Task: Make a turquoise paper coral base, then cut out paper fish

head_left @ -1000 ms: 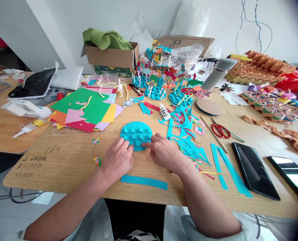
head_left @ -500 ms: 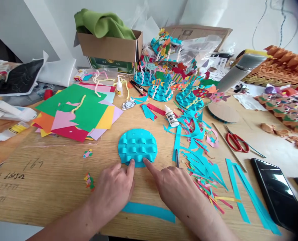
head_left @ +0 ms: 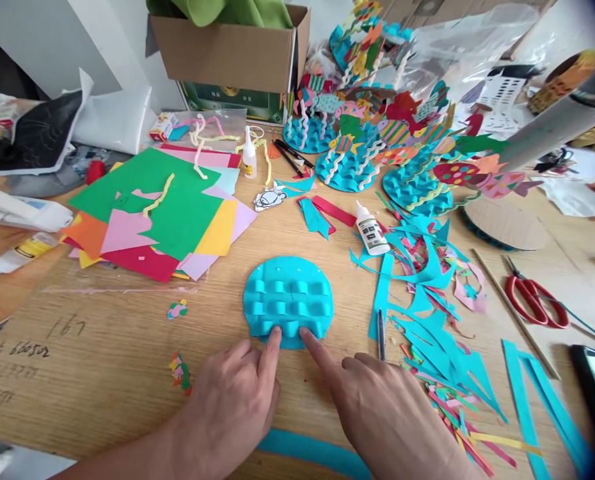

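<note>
A round blue paper disc (head_left: 288,298) lies on the table in front of me, with rows of raised paper loops across it. My left hand (head_left: 235,390) presses its index fingertip on the lowest row of loops, left of centre. Just to the right, the index finger of my right hand (head_left: 380,397) pushes on the same row. The other fingers of both hands are partly curled, and neither hand grasps anything. Partly hidden behind my hands, a long blue paper strip (head_left: 315,448) lies near the table edge.
Coloured paper sheets (head_left: 177,213) are stacked at the left. A white glue bottle (head_left: 371,230), a pen (head_left: 381,335), blue paper scraps (head_left: 442,347) and red scissors (head_left: 535,300) lie to the right. Finished blue discs with paper fish (head_left: 345,170) stand behind, near a cardboard box (head_left: 227,53).
The view has come closer and tilted down, so the table things appear larger and shifted. Both index fingers stay on the disc's lowest row of loops.
</note>
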Motion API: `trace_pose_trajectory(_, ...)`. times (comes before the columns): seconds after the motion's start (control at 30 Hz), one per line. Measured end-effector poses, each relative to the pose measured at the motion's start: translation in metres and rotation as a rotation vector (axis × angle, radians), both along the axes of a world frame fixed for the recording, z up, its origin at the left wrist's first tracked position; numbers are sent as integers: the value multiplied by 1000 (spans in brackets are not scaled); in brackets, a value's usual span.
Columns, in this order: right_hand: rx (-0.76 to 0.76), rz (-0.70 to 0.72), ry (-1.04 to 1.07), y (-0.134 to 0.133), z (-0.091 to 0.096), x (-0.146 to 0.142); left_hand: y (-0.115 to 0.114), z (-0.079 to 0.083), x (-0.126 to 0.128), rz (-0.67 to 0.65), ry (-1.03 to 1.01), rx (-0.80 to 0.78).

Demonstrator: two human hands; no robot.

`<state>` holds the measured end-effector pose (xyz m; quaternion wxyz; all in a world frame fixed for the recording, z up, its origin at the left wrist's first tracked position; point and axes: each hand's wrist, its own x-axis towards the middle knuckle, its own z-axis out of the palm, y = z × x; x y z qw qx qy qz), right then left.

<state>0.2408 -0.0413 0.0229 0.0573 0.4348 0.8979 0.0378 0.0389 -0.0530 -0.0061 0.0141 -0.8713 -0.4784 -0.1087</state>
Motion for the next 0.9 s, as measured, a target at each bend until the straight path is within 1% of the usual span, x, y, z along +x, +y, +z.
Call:
trace_pose_trajectory(0.17,-55,-2,-2,1,3,1,1,-2,1,-17,-18,0)
trace_pose_trajectory(0.3,-111,-31,8,1,4,1,1,-2,0,-26,-26,-2)
trace_pose_trajectory(0.53,-210,-99,40,-1,3,0,1,1,0,-56,121,12)
trace_pose_trajectory(0.73,-233,-75,10,7,6,-6,1,-3,1,-53,136,31)
trace_pose_trajectory(0.9,-262,-151,104,11,2,-11,3,-7,1,-50,104,78)
